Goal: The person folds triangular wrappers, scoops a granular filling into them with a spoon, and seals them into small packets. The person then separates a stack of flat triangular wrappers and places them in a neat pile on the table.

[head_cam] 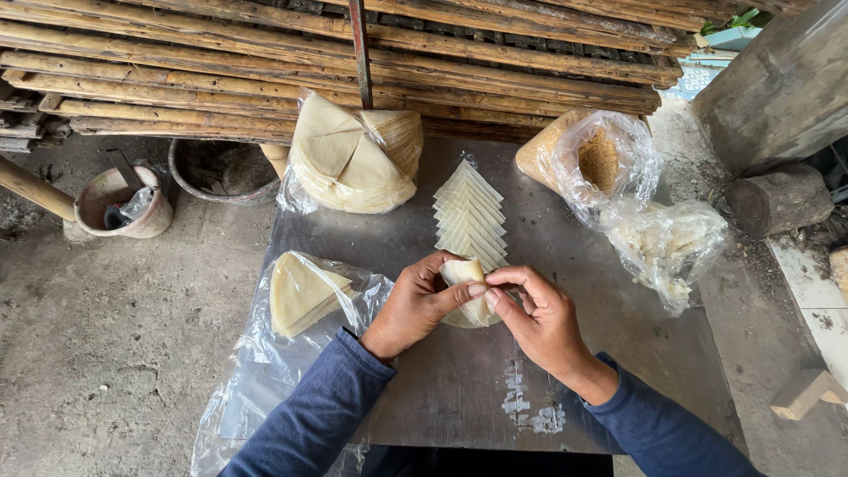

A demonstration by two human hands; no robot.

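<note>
— Where are you working?

— Outdoors, on a dull metal table point(442, 389) over bare concrete, with rough bamboo poles point(265, 62) stacked at the far edge. Only the head view shows it, looking straight down.

— What's in your fingers?

— A folded pastry wrapper point(466, 287), pale, thin and soft, held just above the table's middle. My left hand point(415, 305) cups it from behind, fingers curled round it, thumb across the front. My right hand point(539, 318) pinches its edge between thumb and forefinger, the other fingers loosely bent.

— How does it handle?

— Light and limp, I'd judge, and easy to tear; best taken by the folded edges, gently, never the thin middle.

— And around you?

— Just beyond my hands lies a fanned row of triangular wrappers point(470, 216), overlapping. Left, a clear bag of cut wrappers point(300, 291); farther back, a bigger bag of round sheets point(353, 159). Right, crinkled bags: one with brown crumbly filling point(599, 159), one with whitish shreds point(662, 243). A clay pot point(119, 208) sits on the ground.
</note>
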